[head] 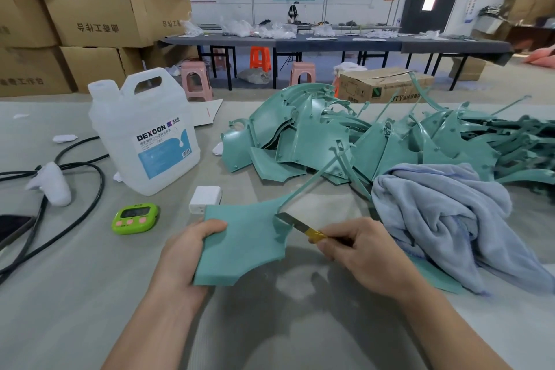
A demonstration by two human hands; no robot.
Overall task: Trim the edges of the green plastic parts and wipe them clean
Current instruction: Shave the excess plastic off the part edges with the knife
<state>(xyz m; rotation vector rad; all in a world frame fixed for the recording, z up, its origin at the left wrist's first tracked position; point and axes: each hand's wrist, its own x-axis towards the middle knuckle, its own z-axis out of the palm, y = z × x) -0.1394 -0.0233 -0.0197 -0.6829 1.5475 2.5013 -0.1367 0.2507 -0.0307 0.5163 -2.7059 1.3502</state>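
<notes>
At the table's (pixel 75 294) near edge, a green part (pixel 240 243) was being trimmed.
The pile of green parts (pixel 330 141) crowded the far right and the blue cloth (pixel 435 213) the right edge; open room lay near left. The left hand (pixel 186 252) gripped the part's left edge; the right hand (pixel 363 252) pinched the knife (pixel 300 227), blade at its notch. A slip off the thin rim could gouge the part or reach the left hand.

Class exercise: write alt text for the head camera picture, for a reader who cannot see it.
A person's left hand holds a green part over a grey table while the right hand sets a yellow knife against its edge. Behind lie a pile of green parts, a blue cloth, a white jug and a green timer.
</notes>
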